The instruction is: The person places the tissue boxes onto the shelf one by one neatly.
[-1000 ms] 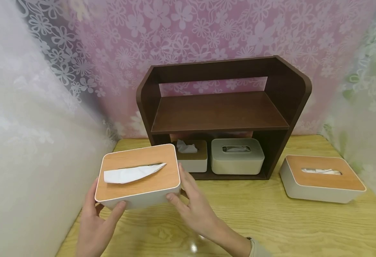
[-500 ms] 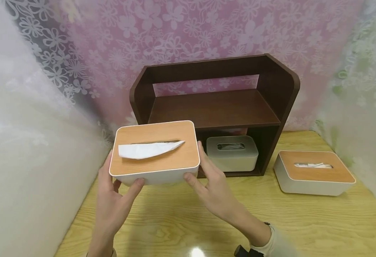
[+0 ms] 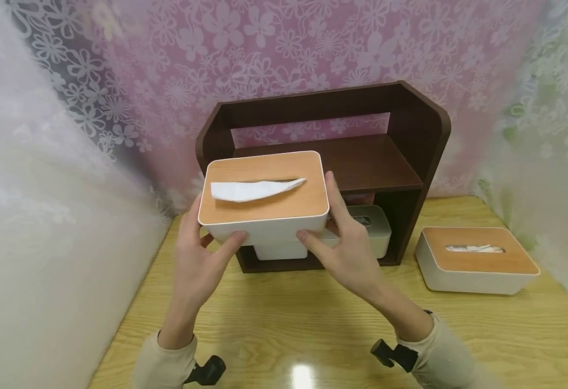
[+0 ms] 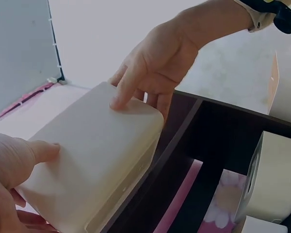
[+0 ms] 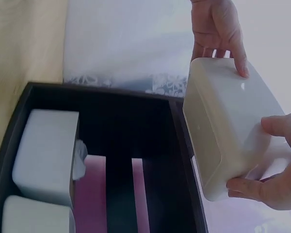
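Observation:
A white tissue box with a wooden lid and a tissue sticking out of its slot is held in the air in front of the dark brown shelf unit. My left hand grips its left end, thumb on the front wall. My right hand grips its right end. The wrist views show the box's pale underside with fingers of both hands curled round it. The box is level with the shelf's upper board.
Under the upper board stand two tissue boxes, a white one and a grey one. A further wood-lidded tissue box lies on the yellow wooden table to the right. Flowered curtains close in the back and sides.
Both hands have lifted the tissue box up from near the table and carried it right and away from me, up to the height of the shelf's upper board.

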Motion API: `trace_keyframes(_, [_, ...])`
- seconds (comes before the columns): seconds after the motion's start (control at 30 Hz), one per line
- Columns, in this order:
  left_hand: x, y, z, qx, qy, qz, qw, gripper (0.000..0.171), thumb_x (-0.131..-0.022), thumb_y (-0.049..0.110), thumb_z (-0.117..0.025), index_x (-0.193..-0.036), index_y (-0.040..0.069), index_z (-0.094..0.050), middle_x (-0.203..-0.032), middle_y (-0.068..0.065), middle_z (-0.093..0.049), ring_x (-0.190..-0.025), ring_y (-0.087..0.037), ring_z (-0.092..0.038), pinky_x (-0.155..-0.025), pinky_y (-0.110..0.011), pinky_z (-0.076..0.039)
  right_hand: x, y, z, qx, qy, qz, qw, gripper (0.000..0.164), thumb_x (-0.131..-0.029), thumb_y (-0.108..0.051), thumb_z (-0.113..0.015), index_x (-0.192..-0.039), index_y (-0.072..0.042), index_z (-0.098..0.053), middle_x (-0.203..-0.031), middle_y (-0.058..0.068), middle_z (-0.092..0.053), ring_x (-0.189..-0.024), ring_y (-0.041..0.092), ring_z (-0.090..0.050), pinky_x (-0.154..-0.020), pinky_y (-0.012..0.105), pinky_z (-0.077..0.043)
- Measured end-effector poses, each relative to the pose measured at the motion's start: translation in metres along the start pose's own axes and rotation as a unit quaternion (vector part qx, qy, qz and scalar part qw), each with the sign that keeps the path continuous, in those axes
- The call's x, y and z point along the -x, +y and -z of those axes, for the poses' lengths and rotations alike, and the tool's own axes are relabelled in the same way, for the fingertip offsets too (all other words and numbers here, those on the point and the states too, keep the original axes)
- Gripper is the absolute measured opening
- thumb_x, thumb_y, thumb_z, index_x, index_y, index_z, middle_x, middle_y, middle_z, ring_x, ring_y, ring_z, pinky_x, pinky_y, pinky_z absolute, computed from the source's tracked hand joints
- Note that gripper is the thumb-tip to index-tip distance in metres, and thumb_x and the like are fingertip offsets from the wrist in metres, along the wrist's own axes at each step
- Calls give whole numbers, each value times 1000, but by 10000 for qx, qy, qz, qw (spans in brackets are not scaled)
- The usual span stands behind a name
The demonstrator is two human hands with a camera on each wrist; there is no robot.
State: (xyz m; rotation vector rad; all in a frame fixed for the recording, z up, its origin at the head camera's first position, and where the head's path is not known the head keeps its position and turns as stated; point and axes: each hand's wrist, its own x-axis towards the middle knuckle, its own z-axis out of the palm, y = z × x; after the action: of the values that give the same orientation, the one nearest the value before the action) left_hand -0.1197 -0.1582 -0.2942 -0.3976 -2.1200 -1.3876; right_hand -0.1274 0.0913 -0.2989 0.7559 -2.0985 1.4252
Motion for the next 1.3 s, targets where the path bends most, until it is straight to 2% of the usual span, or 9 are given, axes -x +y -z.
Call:
trace_keyframes(0.2, [-22, 1, -11, 199, -38, 11, 9998, 80, -83, 17, -82, -150, 28, -42, -134, -3, -53, -114, -18, -54, -87, -43, -52, -19, 9, 8, 236, -97, -153, 9996, 97, -88, -10, -76, -159, -9, -9, -161, 10, -27, -117, 27, -63, -90, 41, -54])
trace_keyframes(0.33, [-40, 14, -21, 430, -239, 16, 9988, 77, -87, 13, -77, -153, 15, -37, -136, -8, -54, -113, -18, -56, -89, -40, -51, -33, 19, 15, 194, -145, -230, 9994, 95, -91, -12, -72, -159, -8, -6, -160, 13, -27, -117, 30, -63, -90, 43, -54])
trace_keyframes(0.47, [-54, 20, -28, 481, -407, -61, 9980, 76, -89, 6, -73, -153, 1, -31, -137, -18, -52, -114, -27, -57, -91, -45, -50, -48, 29, 19, 70, -207, -353, 9991, 93, -93, -12, -70, -159, -11, -4, -159, 14, -31, -121, 31, -59, -92, 44, -53])
trace_keyframes(0.73, [-75, -12, -36, 393, -433, 165, 9982, 80, -91, 20, -73, -156, 10, -26, -142, -12, -49, -118, -25, -57, -95, -45, -50, -67, 37, 21, 40, -327, -532, 9980, 92, -94, -14, -70, -160, -12, -6, -155, 15, -38, -126, 29, -56, -96, 47, -51])
trace_keyframes(0.93, [-83, -14, -38, 120, -546, 386, 9977, 82, -94, 29, -70, -157, 10, -21, -143, -14, -48, -121, -26, -54, -99, -45, -47, -77, 41, 21, 203, -337, -673, 9970, 89, -95, -16, -69, -160, -11, -8, -154, 15, -40, -127, 27, -54, -97, 47, -50])
trace_keyframes(1.1, [-90, -14, -41, -147, -677, 711, 9951, 84, -97, 31, -65, -158, 10, -13, -145, -18, -45, -126, -30, -51, -104, -48, -42, -85, 48, 18, 379, -357, -829, 9952, 89, -95, -19, -69, -160, -12, -8, -153, 15, -42, -129, 26, -53, -100, 46, -48])
trace_keyframes(1.2, [-94, -16, -44, -102, -687, 870, 9938, 85, -98, 31, -62, -159, 9, -7, -149, -18, -40, -131, -30, -46, -109, -47, -38, -91, 52, 16, 433, -353, -818, 9951, 89, -95, -20, -68, -160, -12, -8, -154, 15, -41, -133, 26, -50, -102, 46, -47])
trace_keyframes(1.3, [-99, -19, -48, 63, -614, 864, 9944, 84, -99, 28, -60, -158, 8, -3, -152, -17, -35, -135, -28, -41, -112, -46, -33, -97, 56, 13, 431, -337, -763, 9956, 89, -95, -20, -68, -160, -11, -9, -154, 15, -41, -135, 26, -48, -102, 46, -46])
